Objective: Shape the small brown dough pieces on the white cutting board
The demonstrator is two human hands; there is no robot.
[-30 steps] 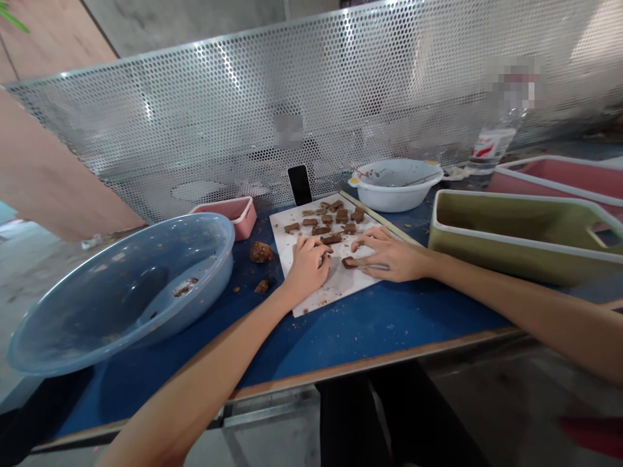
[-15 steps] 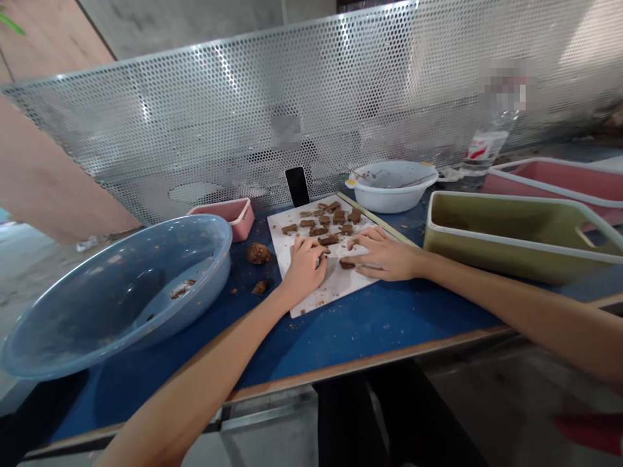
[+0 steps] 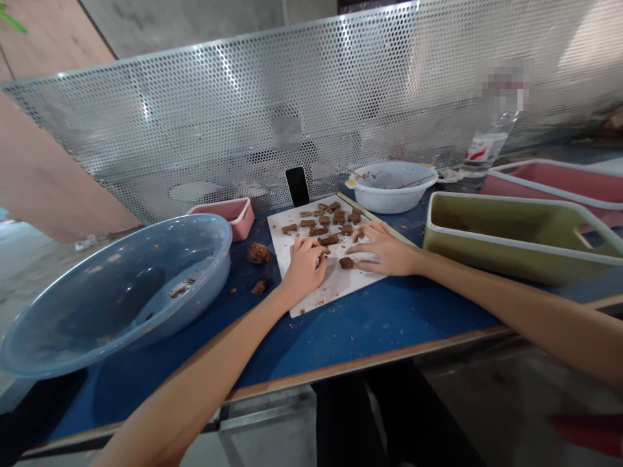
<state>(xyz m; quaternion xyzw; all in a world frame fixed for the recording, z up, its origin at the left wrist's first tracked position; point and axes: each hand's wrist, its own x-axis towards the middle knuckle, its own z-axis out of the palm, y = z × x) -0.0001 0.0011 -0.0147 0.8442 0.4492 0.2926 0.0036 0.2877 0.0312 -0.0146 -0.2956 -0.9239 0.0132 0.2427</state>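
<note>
A white board lies on the blue table, bearing several small brown clay-like pieces towards its far side. My left hand rests palm down at the board's left part, fingers loosely bent and the thumb a little apart from the forefinger; nothing shows in it. Just beyond its fingertips is a longer brown piece. On the right, my right hand is open with fingers spread. Its thumb reaches to a small brown block, beside or touching it; the block is not gripped.
Left of the board lie two brown lumps, a large blue basin and a small pink box. A phone leans behind. A white basin, green bin, pink bin and bottle stand right.
My right hand has shifted slightly up and away from the small brown block, leaving more of it visible and looking turned. My left hand has stayed in place.
</note>
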